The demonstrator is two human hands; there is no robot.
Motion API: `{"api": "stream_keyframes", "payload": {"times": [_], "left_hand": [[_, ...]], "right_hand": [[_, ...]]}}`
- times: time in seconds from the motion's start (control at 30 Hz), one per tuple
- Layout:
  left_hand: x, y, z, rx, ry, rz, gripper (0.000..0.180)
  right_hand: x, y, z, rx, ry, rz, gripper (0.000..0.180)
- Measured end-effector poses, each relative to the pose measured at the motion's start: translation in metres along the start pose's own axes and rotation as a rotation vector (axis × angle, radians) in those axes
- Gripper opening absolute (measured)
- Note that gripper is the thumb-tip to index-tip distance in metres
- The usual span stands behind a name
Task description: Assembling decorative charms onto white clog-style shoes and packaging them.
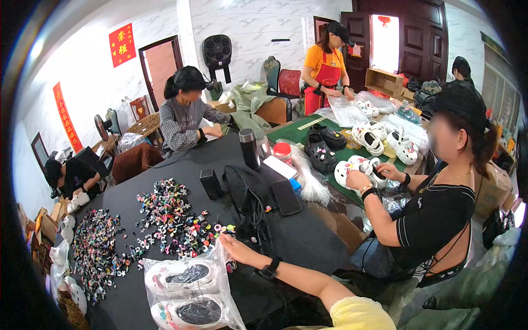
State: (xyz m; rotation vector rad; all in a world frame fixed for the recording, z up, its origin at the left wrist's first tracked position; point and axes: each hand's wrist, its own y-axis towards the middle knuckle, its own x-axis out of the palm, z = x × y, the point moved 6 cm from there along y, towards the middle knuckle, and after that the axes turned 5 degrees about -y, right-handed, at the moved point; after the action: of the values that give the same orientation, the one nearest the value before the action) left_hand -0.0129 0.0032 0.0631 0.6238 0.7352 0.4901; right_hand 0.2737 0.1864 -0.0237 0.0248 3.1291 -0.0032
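A clear plastic bag (226, 290) with a pair of white clogs (184, 276) in it lies at the near edge of the black table. The clogs sit one beyond the other, with small coloured charms on their toes and dark insoles showing through the film. From the lower right comes my right arm in a yellow sleeve with a black wristband. My right hand (240, 252) is closed on the bag's upper right corner, its fingertips partly hidden by the film. My left hand is out of view. Just beyond the bag lies a pile of small coloured shoe charms (170, 220).
The black table (308, 247) also bears a second charm pile (99, 247), a phone (286, 198), a black bag (242, 190), and a thermos (249, 148). At right, a co-worker handles white clogs over a green mat (330, 159). Other people work farther off.
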Motion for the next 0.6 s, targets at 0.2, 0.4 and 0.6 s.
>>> {"api": "stream_keyframes", "payload": {"times": [0.2,0.4,0.6], "left_hand": [[-0.015,0.033,-0.12,0.087,0.204,0.142,0.03],[0.014,0.034,-0.182,-0.48,0.048,-0.164,0.039],[0.039,-0.015,-0.379,-1.29,0.45,-0.053,0.037]], "right_hand": [[-0.024,-0.057,-0.046,-0.162,-0.749,0.089,0.036],[0.028,-0.114,-0.068,-0.475,-0.592,-0.466,0.027],[0.095,-0.112,-0.066,-0.652,-0.754,-0.597,0.077]]}}
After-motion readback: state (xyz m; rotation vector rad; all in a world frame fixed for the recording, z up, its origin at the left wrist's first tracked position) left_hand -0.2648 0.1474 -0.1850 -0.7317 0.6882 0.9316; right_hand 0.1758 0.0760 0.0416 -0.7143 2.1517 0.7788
